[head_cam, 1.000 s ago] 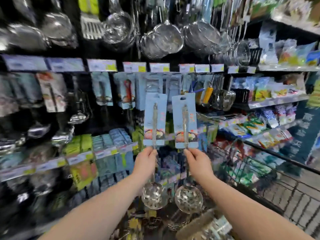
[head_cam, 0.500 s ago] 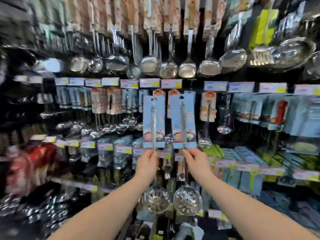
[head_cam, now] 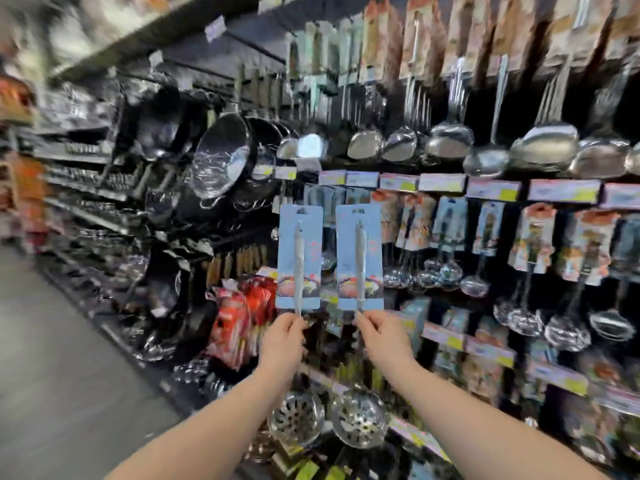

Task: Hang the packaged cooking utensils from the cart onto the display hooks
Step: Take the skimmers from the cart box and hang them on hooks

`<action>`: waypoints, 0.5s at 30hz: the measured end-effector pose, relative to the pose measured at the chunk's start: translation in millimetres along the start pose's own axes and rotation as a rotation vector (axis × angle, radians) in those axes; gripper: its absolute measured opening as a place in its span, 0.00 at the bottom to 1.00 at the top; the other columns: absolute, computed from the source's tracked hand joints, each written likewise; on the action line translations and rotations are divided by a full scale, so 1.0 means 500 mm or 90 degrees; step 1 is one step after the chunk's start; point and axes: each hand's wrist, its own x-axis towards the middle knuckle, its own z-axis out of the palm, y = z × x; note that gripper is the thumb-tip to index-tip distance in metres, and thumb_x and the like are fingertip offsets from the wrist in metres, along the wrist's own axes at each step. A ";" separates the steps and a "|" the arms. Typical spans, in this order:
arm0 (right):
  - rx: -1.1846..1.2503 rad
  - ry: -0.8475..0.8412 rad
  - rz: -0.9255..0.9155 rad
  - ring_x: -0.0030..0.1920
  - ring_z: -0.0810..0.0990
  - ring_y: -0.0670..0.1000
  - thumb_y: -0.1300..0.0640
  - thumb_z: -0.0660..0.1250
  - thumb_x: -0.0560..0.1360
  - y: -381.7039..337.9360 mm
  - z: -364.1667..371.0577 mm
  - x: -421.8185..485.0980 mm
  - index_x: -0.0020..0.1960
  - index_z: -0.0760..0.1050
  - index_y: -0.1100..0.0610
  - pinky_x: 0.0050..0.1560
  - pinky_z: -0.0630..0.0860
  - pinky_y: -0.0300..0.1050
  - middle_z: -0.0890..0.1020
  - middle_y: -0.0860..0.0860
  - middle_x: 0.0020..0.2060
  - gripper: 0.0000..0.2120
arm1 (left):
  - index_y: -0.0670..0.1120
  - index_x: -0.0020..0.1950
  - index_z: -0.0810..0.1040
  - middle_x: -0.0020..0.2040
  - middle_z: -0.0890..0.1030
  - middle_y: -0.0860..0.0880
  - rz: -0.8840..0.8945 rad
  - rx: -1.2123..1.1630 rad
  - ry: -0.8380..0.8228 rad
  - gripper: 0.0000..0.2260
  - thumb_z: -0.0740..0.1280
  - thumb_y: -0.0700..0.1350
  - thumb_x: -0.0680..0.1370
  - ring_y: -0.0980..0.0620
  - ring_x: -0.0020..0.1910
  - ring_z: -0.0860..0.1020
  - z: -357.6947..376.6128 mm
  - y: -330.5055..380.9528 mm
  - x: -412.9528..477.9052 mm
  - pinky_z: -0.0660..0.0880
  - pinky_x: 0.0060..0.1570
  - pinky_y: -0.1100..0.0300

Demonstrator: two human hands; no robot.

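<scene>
I hold two packaged slotted steel skimmers upright in front of the display wall. My left hand (head_cam: pixel 282 344) grips the shaft of the left skimmer (head_cam: pixel 299 261) just under its light-blue backing card; its perforated bowl (head_cam: pixel 296 418) hangs below my wrist. My right hand (head_cam: pixel 382 341) pinches the shaft of the right skimmer (head_cam: pixel 360 263) the same way, with its bowl (head_cam: pixel 360 419) hanging beside the first. Both cards stand side by side, clear of the hooks. The cart is out of view.
Rows of carded ladles (head_cam: pixel 450 140) and small strainers (head_cam: pixel 440 271) hang on hooks above and to the right. Black pans and woks (head_cam: pixel 221 161) hang at the left. Price-tag rails (head_cam: pixel 440 181) run across. Grey aisle floor (head_cam: pixel 52 358) lies at the left. The picture is motion-blurred.
The view has swung left along the shelving, from the cart side to the ladles and pans. Both hands keep their hold on the skimmers, still side by side.
</scene>
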 end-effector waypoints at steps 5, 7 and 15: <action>0.026 -0.050 0.015 0.30 0.70 0.51 0.51 0.59 0.79 -0.021 0.139 0.100 0.35 0.73 0.62 0.33 0.63 0.44 0.74 0.56 0.27 0.19 | 0.43 0.38 0.73 0.29 0.74 0.47 -0.031 -0.002 0.020 0.12 0.58 0.43 0.79 0.47 0.30 0.73 -0.060 -0.067 0.114 0.72 0.35 0.57; 0.037 -0.059 0.011 0.31 0.73 0.55 0.52 0.59 0.79 -0.031 0.188 0.153 0.38 0.76 0.64 0.35 0.67 0.45 0.77 0.59 0.29 0.18 | 0.47 0.36 0.72 0.29 0.73 0.50 -0.029 0.008 0.036 0.12 0.58 0.43 0.79 0.52 0.28 0.72 -0.072 -0.089 0.170 0.70 0.30 0.67; 0.040 -0.092 -0.008 0.27 0.68 0.47 0.52 0.61 0.78 -0.056 0.365 0.398 0.26 0.64 0.52 0.32 0.64 0.44 0.69 0.47 0.23 0.22 | 0.45 0.42 0.75 0.40 0.80 0.43 -0.043 0.061 0.059 0.10 0.57 0.44 0.79 0.43 0.42 0.77 -0.108 -0.166 0.427 0.73 0.46 0.51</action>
